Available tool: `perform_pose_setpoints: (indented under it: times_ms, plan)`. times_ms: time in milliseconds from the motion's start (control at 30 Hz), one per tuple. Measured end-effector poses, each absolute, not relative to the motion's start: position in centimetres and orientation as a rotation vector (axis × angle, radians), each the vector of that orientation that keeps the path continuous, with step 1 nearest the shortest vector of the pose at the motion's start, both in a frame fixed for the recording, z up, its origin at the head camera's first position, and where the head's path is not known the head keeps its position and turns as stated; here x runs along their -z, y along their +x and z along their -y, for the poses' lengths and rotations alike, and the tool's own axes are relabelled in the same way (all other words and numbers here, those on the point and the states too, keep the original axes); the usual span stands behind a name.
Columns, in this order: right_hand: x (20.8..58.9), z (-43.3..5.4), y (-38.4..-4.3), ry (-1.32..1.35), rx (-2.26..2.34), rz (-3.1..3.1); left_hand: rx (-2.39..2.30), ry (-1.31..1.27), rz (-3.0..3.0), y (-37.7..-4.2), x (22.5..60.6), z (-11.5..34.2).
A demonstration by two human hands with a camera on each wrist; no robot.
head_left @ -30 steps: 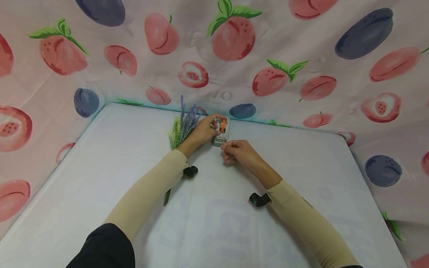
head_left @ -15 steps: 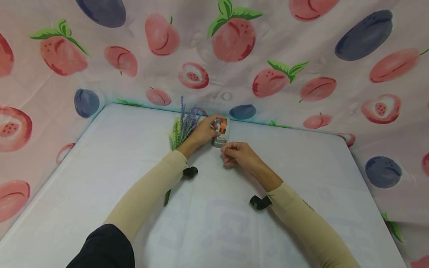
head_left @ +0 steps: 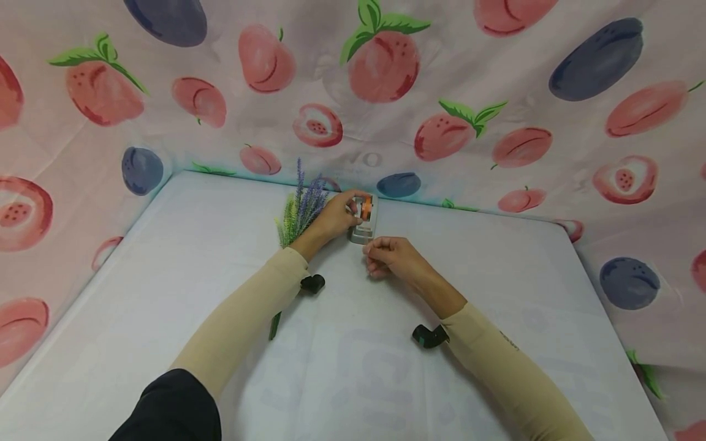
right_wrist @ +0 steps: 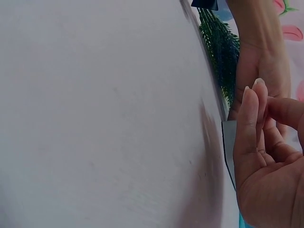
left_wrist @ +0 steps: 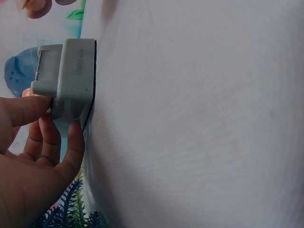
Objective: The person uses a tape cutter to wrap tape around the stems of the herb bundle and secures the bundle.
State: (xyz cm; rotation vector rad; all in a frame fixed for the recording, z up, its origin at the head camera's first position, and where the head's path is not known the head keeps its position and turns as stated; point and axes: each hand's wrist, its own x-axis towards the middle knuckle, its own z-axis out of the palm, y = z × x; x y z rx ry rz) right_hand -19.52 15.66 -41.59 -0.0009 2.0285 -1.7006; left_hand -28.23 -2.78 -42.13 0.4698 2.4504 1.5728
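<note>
Right hand (head_left: 393, 256) has eased nearer, pinched, load unclear; left hand (head_left: 333, 215) grips tape dispenser (left_wrist: 77, 71), likely drawing tape; next: steady tension.

A grey tape dispenser (left_wrist: 78, 69) stands upright far back on the worktop (head_left: 353, 361); its roll (head_left: 366, 209) is orange. The cutter (left_wrist: 38, 67) is serrated.

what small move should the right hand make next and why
Probably ease the right hand away from the tape dispenser: its fingertips are pinched together just off the dispenser's near end, while the left hand holds the dispenser. Whether a tape end sits between those fingertips is unclear.
</note>
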Motion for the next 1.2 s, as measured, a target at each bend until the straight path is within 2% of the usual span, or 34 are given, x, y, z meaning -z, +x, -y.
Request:
perform_pose_setpoints:
  times_ms: [1200]
  plan:
    - [42.1,-15.5,-17.8,-0.016,1.696,-1.927,-1.588,0.460,-2.425,-28.0,41.9,2.8]
